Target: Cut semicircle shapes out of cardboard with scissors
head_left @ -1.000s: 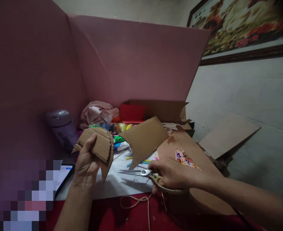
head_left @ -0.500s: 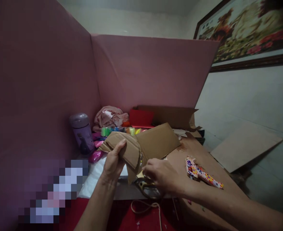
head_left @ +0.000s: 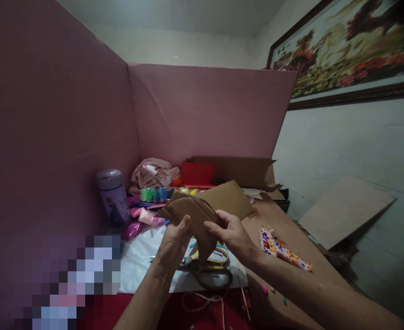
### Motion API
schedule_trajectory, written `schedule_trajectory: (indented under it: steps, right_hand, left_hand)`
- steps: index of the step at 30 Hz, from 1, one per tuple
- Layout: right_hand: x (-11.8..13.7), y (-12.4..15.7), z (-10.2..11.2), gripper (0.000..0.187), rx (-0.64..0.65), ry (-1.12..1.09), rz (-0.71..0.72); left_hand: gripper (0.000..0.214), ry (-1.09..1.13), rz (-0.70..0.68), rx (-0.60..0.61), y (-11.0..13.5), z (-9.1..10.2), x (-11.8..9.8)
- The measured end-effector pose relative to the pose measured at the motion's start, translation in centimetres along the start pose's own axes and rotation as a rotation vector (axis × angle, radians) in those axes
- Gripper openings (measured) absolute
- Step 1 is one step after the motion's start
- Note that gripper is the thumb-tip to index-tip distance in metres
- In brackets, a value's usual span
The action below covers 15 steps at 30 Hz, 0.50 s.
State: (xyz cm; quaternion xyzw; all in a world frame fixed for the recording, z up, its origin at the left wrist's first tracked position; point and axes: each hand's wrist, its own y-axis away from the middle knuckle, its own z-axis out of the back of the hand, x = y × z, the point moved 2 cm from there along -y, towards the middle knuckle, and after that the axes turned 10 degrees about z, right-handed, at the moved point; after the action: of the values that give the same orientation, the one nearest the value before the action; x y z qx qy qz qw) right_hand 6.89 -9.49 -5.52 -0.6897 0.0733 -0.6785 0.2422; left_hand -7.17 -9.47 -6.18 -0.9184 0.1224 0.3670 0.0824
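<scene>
A brown cardboard piece (head_left: 197,215) with a curved cut edge is held up between my two hands. My left hand (head_left: 176,240) grips its lower left side, thumb on the near face. My right hand (head_left: 231,233) pinches its right edge between thumb and fingers. From the piece a pointed strip hangs down below my hands. Under it, the scissors (head_left: 214,275) with gold-coloured handles lie on a white sheet (head_left: 136,256), blades pointing left, touched by neither hand.
A larger cardboard sheet (head_left: 227,199) lies behind. At the left stand a purple bottle (head_left: 113,197) and bags of coloured clay (head_left: 154,195). A flower-patterned piece (head_left: 284,250) lies right, string (head_left: 202,300) in front. Pink panels (head_left: 205,110) wall the back and left.
My right hand has let go of the scissors, which now lie on the white sheet. It has moved up and taken hold of the cardboard piece's right edge.
</scene>
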Motion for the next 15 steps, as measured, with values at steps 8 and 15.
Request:
schedule_trajectory:
  steps: [8, 15]
  right_hand:
    - [0.0, -0.1, 1.3, 0.029, -0.022, -0.007, -0.028]
    - [0.6, 0.3, 1.9, 0.033, -0.136, 0.297, 0.152]
  left_hand:
    - [0.029, -0.047, -0.022, 0.049, -0.7, 0.6, 0.0]
    - [0.028, -0.144, -0.03, -0.016, -1.2, 0.9, 0.6]
